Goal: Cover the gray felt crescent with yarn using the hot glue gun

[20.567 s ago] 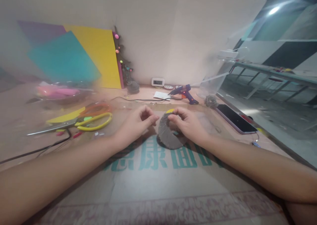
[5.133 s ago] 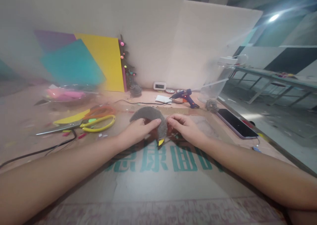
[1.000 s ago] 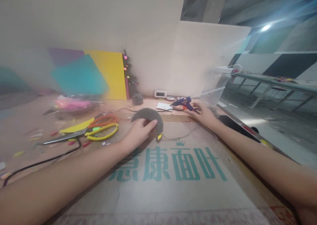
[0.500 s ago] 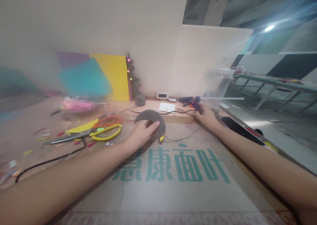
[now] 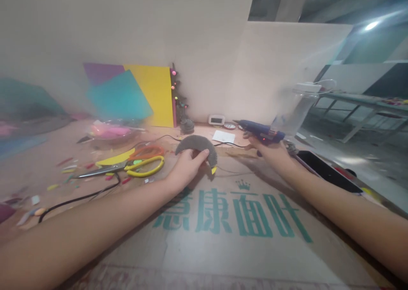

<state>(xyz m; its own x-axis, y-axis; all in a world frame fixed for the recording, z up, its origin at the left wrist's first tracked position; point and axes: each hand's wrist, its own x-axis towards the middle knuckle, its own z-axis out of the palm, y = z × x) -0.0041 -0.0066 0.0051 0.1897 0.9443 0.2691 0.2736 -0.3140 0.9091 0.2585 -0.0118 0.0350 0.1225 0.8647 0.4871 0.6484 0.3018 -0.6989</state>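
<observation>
A curved grey crescent-shaped piece (image 5: 199,143) with a small yellow bit at its right tip is pinched between the thumb and fingers of my left hand (image 5: 188,166), just above the board. My right hand (image 5: 270,152) is wrapped round the handle of a blue glue gun (image 5: 259,131), whose nozzle points left and whose small red light is lit. A black cord (image 5: 229,144) runs across the table behind both hands. My right fingers are partly hidden by the gun and the hand itself.
Scissors (image 5: 145,166) with orange and yellow handles lie at left among coloured scraps. Behind stand coloured sheets (image 5: 156,96), a small decorated tree (image 5: 181,105) and a white digital clock (image 5: 216,119). At right are a clear bottle (image 5: 299,109) and a phone (image 5: 328,171).
My right hand has lifted the glue gun and turned it, so it now tilts down to the right. The view has shifted slightly left. My left hand still holds the grey crescent.
</observation>
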